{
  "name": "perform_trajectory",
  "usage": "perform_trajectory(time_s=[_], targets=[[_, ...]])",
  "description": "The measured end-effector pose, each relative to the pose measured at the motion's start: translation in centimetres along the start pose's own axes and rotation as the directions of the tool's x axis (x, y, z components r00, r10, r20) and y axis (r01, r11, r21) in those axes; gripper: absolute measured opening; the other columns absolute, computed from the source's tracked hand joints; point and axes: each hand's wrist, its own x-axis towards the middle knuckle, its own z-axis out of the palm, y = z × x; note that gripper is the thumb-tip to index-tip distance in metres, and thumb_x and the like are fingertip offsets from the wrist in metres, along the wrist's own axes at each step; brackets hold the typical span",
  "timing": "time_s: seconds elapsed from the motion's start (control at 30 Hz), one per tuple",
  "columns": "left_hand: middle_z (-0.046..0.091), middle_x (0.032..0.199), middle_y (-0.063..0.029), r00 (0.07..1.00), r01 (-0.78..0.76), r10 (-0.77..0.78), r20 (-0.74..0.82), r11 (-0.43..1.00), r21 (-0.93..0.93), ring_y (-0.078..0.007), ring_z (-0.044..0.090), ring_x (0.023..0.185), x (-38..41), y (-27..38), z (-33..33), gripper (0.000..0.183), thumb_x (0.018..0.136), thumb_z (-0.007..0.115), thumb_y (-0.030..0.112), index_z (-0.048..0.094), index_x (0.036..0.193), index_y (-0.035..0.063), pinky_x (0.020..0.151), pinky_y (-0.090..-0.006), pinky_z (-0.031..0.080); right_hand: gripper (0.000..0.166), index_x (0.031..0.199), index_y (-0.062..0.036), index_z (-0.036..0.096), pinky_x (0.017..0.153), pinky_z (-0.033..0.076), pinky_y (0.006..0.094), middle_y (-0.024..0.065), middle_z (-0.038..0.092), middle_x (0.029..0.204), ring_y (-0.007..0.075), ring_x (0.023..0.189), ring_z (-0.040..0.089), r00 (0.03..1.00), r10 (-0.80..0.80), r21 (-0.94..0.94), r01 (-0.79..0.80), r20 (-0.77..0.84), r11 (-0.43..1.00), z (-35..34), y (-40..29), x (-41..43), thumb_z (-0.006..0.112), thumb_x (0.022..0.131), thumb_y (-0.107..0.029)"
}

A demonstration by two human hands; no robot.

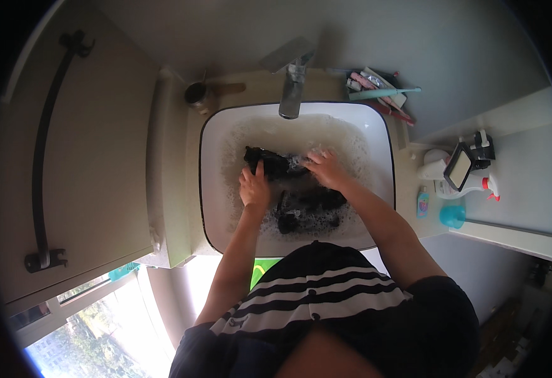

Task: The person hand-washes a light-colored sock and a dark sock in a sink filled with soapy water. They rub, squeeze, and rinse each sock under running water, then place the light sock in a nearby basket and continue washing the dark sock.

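Before me a white sink basin with a dark rim holds cloudy, soapy water. A wet black cloth item lies bunched in the suds. My left hand grips its left part, fingers partly over the fabric. At its right end is my right hand, fingers spread and bent among the foam; whether they pinch the fabric is hidden. More black fabric floats in the water closer to my body. The metal faucet reaches over the basin's far side, and no stream of water shows from it.
Behind the basin to the right, toothbrushes and other items lie in a pile. A spray bottle, a small bottle and a turquoise cup stand on the right. A jar stands at the back left, beside a cabinet door.
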Motion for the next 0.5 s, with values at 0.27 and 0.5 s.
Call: perform_trajectory(time_s=[0.27, 0.5], targets=[[0.049, 0.121, -0.0136, 0.902, 0.406, -0.22, 0.372, 0.138, -0.903, -0.0313, 0.049, 0.112, 0.8, 0.5, 2.1, 0.047, 0.093, 0.052, 0.028, 0.038, 0.135, 0.0116, 0.091, -0.0421, 0.045, 0.038, 0.108, -0.0099, 0.06, 0.081, 0.047, 0.0356, 0.0108, 0.052, 0.109, 0.0283, 0.1, 0.051, 0.997, 0.074, 0.506, -0.045, -0.037, 0.861, 1.7, 0.4, 0.6, 0.061, 0.072, 0.0], [0.054, 0.111, -0.0082, 0.724, 0.666, 0.399, 0.562, -0.616, -0.42, -0.0165, 0.053, 0.098, 0.2, 3.3, -0.6, 0.043, 0.092, 0.052, 0.043, 0.048, 0.122, 0.0125, 0.078, -0.0324, 0.047, 0.02, 0.091, -0.01, 0.053, 0.078, 0.044, 0.0333, 0.0095, 0.043, 0.094, 0.0262, 0.086, 0.05, 0.991, -0.036, 0.703, 0.12, -0.132, 0.701, -5.1, -12.8, 2.6, 0.063, 0.075, -0.004]])
